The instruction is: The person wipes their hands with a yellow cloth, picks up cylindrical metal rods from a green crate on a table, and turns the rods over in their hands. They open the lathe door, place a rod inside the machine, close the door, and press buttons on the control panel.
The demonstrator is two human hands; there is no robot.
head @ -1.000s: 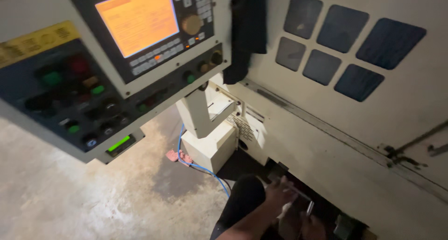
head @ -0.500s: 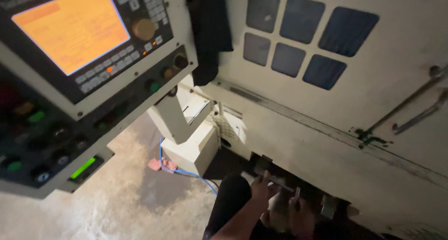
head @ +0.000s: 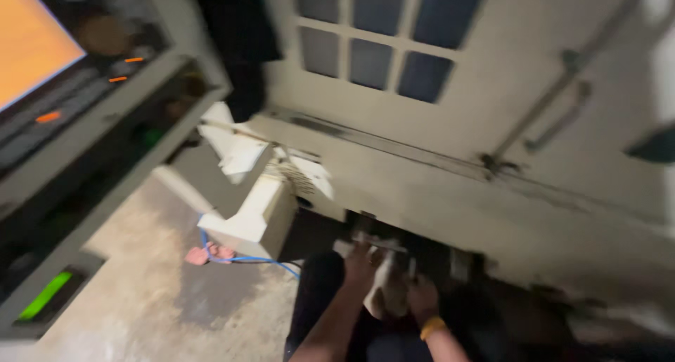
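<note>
My view is smeared by motion blur throughout; nothing is sharp. The orange screen (head: 28, 49) glows brightly at far left, and a green indicator (head: 43, 296) shines below it. The cream machine door (head: 492, 123) is evenly lit. My hands at the near edge sit in deep shadow.

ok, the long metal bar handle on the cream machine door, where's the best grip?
Grip the long metal bar handle at mid-span, coming from the front. It stands off the cream machine door on end brackets, so fingers can likely wrap behind it there. The frame is blurred, so the clearance is uncertain.
</note>
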